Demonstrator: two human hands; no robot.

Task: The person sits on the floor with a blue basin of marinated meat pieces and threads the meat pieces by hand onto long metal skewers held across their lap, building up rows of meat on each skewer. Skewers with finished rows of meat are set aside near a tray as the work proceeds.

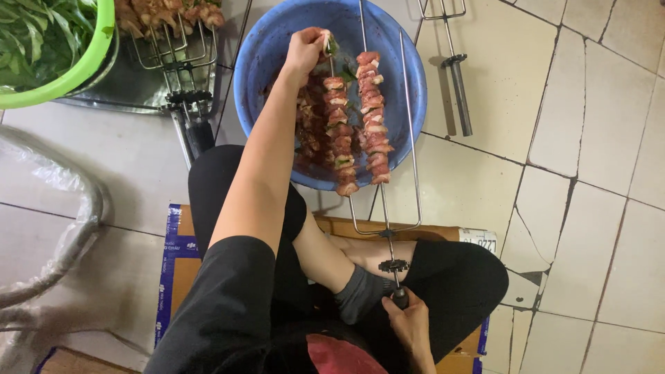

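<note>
Two prongs of the multi-pronged metal skewer [382, 173] carry pieces of reddish meat with bits of green leaf between them; the outer prong on the right is bare. I see my right hand [410, 325] clenched around the skewer's dark handle down by my knee, the prongs reaching up over the blue plastic basin [409, 62]. My left hand [305, 52] is pinched on a piece of meat and leaf at the top of the left loaded prong, above the basin. Inside the basin lies more marinated meat [313, 142], dark red, piled on its left side under the skewer. At top left a green bowl [90, 59] holds leafy greens [38, 31]. Beside it a metal tray [131, 86] bears loaded skewers [170, 21]. An empty skewer [454, 66] lies on the tiled floor [568, 125] just right of the basin.
</note>
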